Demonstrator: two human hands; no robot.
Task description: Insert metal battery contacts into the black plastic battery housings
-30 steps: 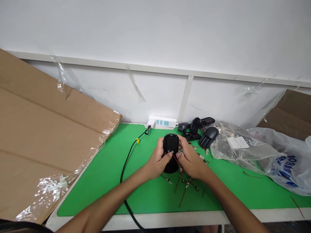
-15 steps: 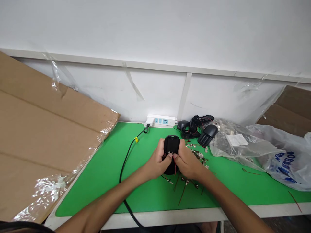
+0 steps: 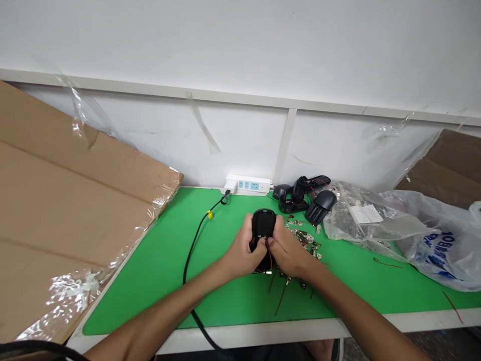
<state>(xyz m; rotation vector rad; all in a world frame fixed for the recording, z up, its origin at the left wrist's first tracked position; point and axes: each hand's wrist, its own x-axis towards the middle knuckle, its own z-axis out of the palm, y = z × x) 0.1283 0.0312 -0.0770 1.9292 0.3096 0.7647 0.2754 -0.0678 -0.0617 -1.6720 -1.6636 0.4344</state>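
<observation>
Both hands grip a black plastic housing (image 3: 264, 223), rounded at its far end, with a recessed compartment facing me. My left hand (image 3: 246, 250) is wrapped round its left side, and the thumb presses near the compartment's lower edge. On the other side my right hand (image 3: 287, 248) holds it, its thumb meeting the left one. Small metal contacts show just above the thumbs. A thin red wire (image 3: 270, 255) runs down from there over the lower part of the housing. The fingers behind the housing are hidden.
Small metal contacts (image 3: 308, 239) with wires lie scattered right of the housing. Behind them are more black housings (image 3: 320, 206) and clear plastic bags (image 3: 376, 225). A white power strip (image 3: 250, 184) sits against the wall; a black cable (image 3: 192, 250) crosses the green mat. Cardboard (image 3: 75, 200) leans left.
The housing stays in both hands at nearly the same spot. The small white-ended wire below it has swung in closer under the housing. The view has shifted slightly.
</observation>
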